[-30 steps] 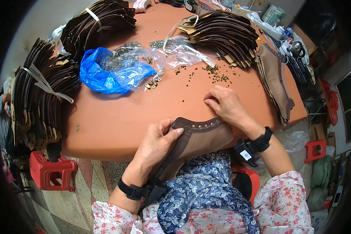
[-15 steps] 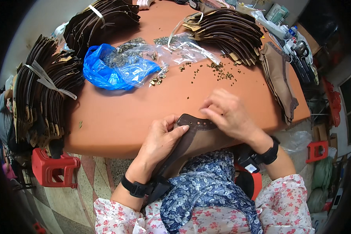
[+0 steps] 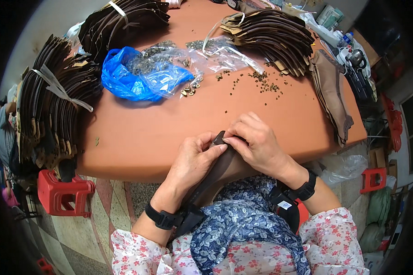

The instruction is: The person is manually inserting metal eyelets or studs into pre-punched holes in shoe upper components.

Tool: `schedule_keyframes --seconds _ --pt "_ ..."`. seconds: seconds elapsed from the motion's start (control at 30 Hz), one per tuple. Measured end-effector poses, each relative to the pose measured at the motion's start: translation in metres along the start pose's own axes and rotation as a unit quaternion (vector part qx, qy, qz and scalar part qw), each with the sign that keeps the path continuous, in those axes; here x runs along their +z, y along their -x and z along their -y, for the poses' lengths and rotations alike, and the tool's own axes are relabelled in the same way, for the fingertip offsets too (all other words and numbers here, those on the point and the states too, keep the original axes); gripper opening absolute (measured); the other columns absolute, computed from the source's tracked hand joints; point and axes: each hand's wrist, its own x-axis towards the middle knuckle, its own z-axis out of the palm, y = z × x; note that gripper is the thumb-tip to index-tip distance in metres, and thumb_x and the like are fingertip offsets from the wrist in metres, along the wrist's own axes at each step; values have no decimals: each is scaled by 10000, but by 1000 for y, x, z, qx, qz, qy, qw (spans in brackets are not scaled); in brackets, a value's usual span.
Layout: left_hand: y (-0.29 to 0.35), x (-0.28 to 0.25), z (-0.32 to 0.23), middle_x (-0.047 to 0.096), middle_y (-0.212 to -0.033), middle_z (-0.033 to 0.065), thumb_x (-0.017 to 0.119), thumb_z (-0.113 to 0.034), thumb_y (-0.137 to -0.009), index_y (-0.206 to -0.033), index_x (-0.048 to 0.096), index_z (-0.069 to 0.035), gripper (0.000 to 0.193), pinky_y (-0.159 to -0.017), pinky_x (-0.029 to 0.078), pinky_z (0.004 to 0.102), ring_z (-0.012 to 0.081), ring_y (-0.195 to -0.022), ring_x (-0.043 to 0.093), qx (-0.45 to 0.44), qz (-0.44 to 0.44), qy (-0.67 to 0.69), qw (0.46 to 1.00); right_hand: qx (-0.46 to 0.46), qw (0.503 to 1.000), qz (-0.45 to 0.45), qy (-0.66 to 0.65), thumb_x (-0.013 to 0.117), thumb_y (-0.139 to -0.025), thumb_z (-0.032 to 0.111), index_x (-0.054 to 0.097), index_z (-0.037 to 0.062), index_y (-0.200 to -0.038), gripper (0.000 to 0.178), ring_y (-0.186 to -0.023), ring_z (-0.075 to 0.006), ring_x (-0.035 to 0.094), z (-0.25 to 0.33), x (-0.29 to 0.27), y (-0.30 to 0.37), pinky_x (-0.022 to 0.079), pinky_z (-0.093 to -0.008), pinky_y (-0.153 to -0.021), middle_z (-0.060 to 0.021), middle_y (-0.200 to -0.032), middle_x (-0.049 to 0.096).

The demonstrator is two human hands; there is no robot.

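Observation:
A brown leather shoe-upper piece (image 3: pixel 220 166) with a darker border lies across my lap, its upper end raised at the table's edge. My left hand (image 3: pixel 192 160) is closed on this end, thumb on top. Right beside it, my right hand (image 3: pixel 256 143) pinches the end's other side between thumb and fingertips. Whether a small metal part sits between those fingers is hidden. The holes along the border are covered by my right hand. Small brass-coloured metal pieces (image 3: pixel 265 82) are scattered on the table beyond my hands.
On the orange-brown table (image 3: pixel 147 133) lie a blue plastic bag (image 3: pixel 124 82) and clear bags of metal parts (image 3: pixel 215 52). Tied leather stacks stand at left (image 3: pixel 55 101), back left (image 3: pixel 119 27) and back right (image 3: pixel 270 39). More upper pieces (image 3: pixel 328 91) lie at right. Red stools (image 3: pixel 64 192) flank the table.
My right hand has come down and left onto the leather piece's upper end. That end has tilted and its row of holes no longer shows. My left hand keeps its hold.

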Motion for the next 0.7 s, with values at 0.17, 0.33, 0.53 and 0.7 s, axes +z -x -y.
schedule_keyframes --seconds 0.17,0.33,0.53,0.7 --pt "1 -2 3 625 -758 5 601 -89 -903 -991 655 32 159 -578 434 229 46 -683 529 1 0 -42 999 56 998 13 -28 652 -800 74 596 15 -798 81 -791 -301 569 4 -1 1 466 -392 -684 -115 -801 581" --pt "2 2 2 642 -748 33 611 -97 -894 -996 661 31 172 -605 462 250 65 -690 560 7 -21 -34 999 84 996 30 -27 650 -804 81 595 6 -800 93 -787 -306 579 4 0 0 468 -397 -684 -127 -806 589" --pt "6 6 -6 677 -734 107 622 -97 -873 -986 674 24 174 -631 492 292 123 -681 627 39 -51 -145 987 203 964 74 -155 644 -827 77 606 -16 -844 101 -737 -225 618 3 -9 -8 494 -340 -673 -112 -813 616" --pt "6 10 -2 680 -727 155 624 -107 -862 -980 682 24 185 -641 503 322 185 -675 661 64 -69 -155 983 207 947 77 -233 640 -838 70 610 -18 -866 97 -717 -178 620 -8 -2 -3 502 -313 -661 -97 -777 619"
